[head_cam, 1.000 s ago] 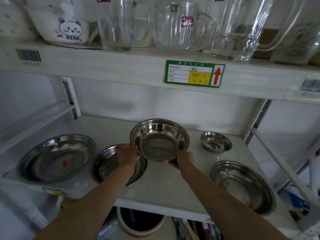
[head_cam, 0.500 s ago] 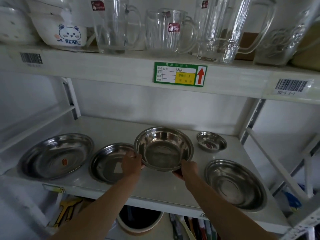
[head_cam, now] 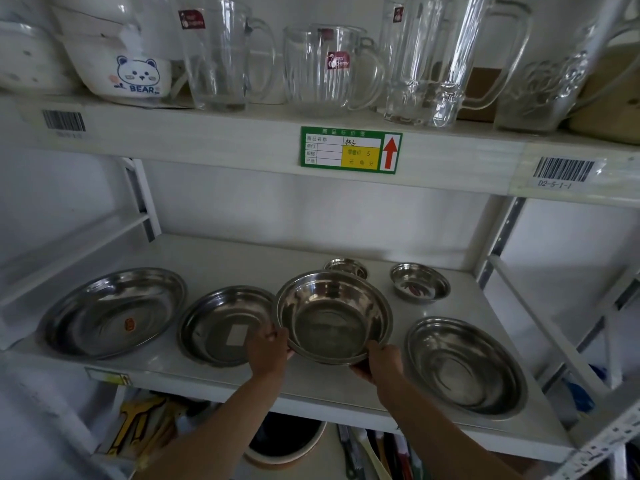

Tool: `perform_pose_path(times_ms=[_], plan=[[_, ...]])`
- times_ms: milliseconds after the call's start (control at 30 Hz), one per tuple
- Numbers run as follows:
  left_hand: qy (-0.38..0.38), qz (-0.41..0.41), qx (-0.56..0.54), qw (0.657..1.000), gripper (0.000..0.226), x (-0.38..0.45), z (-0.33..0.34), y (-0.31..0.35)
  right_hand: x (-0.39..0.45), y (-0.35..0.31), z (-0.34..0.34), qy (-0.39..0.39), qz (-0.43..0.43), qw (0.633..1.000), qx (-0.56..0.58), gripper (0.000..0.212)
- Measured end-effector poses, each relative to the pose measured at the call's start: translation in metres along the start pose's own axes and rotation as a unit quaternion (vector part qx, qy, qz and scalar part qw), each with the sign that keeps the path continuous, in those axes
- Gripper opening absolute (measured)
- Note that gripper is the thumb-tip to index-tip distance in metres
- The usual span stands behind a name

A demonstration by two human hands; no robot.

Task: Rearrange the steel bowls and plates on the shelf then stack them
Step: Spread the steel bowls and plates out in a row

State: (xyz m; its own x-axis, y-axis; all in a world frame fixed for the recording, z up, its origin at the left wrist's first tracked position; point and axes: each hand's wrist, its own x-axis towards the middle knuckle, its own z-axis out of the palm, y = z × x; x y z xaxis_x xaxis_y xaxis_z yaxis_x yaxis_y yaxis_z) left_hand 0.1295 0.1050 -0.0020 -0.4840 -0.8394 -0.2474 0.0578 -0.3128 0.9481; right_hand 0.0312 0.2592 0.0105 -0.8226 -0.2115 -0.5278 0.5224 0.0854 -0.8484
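Left hand [head_cam: 268, 348] and right hand [head_cam: 381, 363] gripping opposite near edges of steel bowl [head_cam: 334, 317] — tilted, low over shelf [head_cam: 221, 258]. Left of bowl: large plate [head_cam: 112, 311], then smaller plate [head_cam: 225, 325], rim almost touching. Right: another plate [head_cam: 464, 367]. Risk — slick rim slipping, or clanging into that left neighbour.

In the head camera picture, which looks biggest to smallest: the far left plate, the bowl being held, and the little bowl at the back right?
1. Far left plate
2. Held bowl, though nearer the camera
3. Little back-right bowl
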Motion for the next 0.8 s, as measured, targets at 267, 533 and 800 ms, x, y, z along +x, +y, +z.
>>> perform_pose_path(times_ms=[267, 533, 800], plan=[[0.006, -0.011, 0.024, 1.000, 0.010, -0.001, -0.004, -0.016, -0.006, 0.011, -0.006, 0.013, -0.001, 1.000, 0.011, 0.008], [0.003, -0.014, 0.050, 0.999, 0.008, -0.008, -0.008, -0.018, -0.005, 0.021, -0.012, 0.019, -0.010, 1.000, -0.008, 0.013], [-0.003, -0.052, 0.009, 0.999, 0.019, -0.011, -0.013, -0.024, -0.001, 0.030, -0.017, 0.016, -0.011, 1.000, -0.020, 0.014]])
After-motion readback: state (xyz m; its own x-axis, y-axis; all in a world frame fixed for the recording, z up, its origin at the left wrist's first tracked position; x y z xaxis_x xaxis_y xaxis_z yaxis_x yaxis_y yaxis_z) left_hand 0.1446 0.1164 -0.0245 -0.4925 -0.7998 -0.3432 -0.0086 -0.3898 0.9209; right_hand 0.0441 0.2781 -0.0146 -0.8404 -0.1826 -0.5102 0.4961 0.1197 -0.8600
